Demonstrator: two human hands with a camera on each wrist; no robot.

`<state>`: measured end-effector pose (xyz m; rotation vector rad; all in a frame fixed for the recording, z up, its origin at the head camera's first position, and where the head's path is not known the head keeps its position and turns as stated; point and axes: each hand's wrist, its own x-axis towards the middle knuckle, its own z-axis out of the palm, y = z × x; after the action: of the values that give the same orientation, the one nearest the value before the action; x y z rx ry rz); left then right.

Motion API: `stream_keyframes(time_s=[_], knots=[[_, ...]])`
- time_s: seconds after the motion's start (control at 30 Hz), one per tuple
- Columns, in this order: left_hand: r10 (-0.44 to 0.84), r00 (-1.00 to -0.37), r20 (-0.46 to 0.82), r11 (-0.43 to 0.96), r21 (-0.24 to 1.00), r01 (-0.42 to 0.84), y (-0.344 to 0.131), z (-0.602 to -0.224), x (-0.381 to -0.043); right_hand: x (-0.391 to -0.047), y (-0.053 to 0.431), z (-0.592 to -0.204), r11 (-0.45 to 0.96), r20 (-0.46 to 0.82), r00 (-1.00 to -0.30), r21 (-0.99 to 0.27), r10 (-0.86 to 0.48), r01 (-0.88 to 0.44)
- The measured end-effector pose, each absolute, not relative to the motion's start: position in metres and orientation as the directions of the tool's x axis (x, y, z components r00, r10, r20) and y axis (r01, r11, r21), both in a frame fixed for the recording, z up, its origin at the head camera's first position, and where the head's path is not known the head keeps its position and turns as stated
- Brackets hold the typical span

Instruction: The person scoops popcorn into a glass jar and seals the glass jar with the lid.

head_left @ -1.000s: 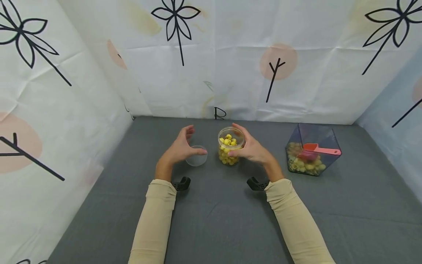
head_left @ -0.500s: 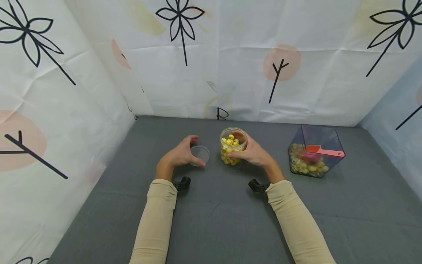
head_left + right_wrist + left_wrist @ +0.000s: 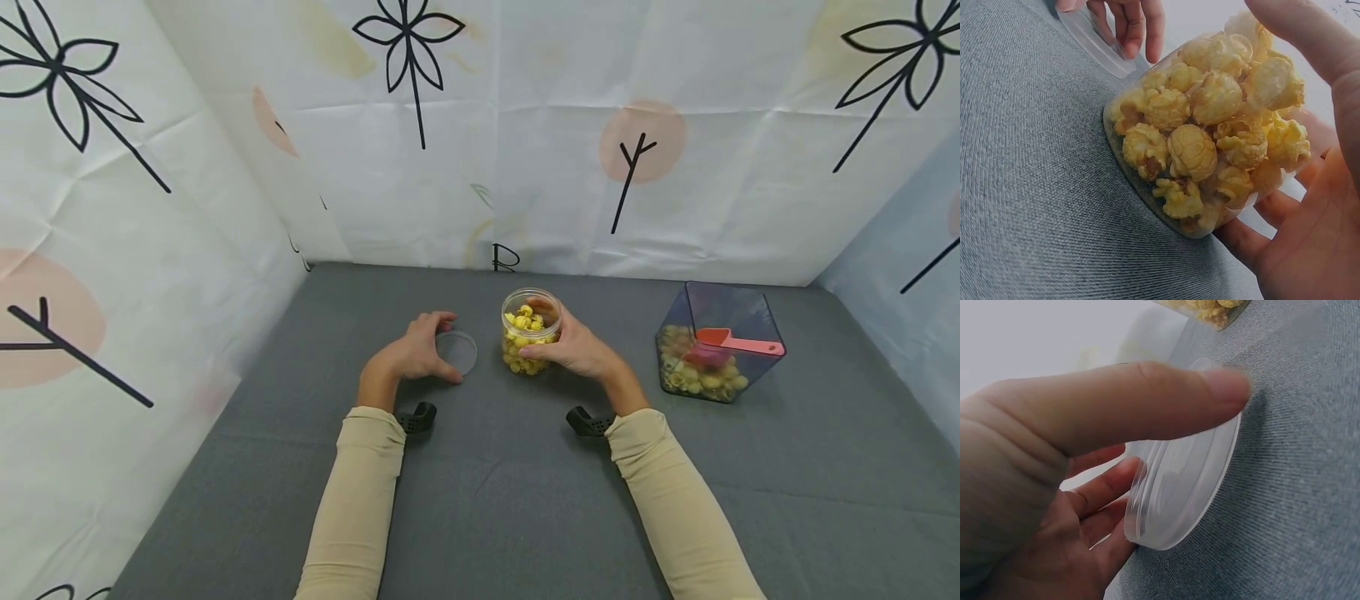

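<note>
A clear jar of yellow popcorn (image 3: 521,354) stands upright and uncovered on the grey cloth. My right hand (image 3: 581,346) grips it from the right, thumb on the near side and fingers round the back. In the right wrist view popcorn pieces (image 3: 1191,150) show through the jar's wall. Left of the jar, a round translucent lid (image 3: 459,352) lies on the cloth. My left hand (image 3: 412,350) spans that lid from the left, fingers at its far rim and thumb at its near rim. The left wrist view shows the fingertips (image 3: 1125,472) against the lid's side.
To the right stands a clear bluish square container (image 3: 727,304), partly filled with popcorn. A pink-red scoop (image 3: 738,343) rests in it, its handle reaching the right rim. White patterned cloth walls (image 3: 540,200) enclose the grey table (image 3: 487,517) at the back and sides.
My left hand has come down around the lid, its thumb passing from over the lid to the near rim. My right hand stays on the jar. The view has shifted slightly.
</note>
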<state>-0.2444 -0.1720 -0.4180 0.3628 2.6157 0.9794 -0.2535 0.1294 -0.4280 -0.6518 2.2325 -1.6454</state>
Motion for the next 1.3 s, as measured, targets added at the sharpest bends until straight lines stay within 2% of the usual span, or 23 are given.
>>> stream_keyframes(time_s=[0.33,0.9,1.3], knots=[[0.286,-0.948,-0.138,0.662,0.744,0.091,-0.169,-0.413,-0.247,-0.254,0.130,-0.428,0.234,0.019,-0.852,-0.958,-0.522,-0.165],[0.252,-0.962,0.102,0.564,0.793,0.232,-0.153,-0.396,-0.244,-0.255,0.133,-0.429,0.231,0.022,-0.847,-0.958,-0.531,-0.170],[0.286,-0.947,0.144,0.537,0.795,0.283,-0.141,-0.390,-0.239,-0.254,0.130,-0.429,0.215,0.025,-0.849,-0.963,-0.527,-0.162]])
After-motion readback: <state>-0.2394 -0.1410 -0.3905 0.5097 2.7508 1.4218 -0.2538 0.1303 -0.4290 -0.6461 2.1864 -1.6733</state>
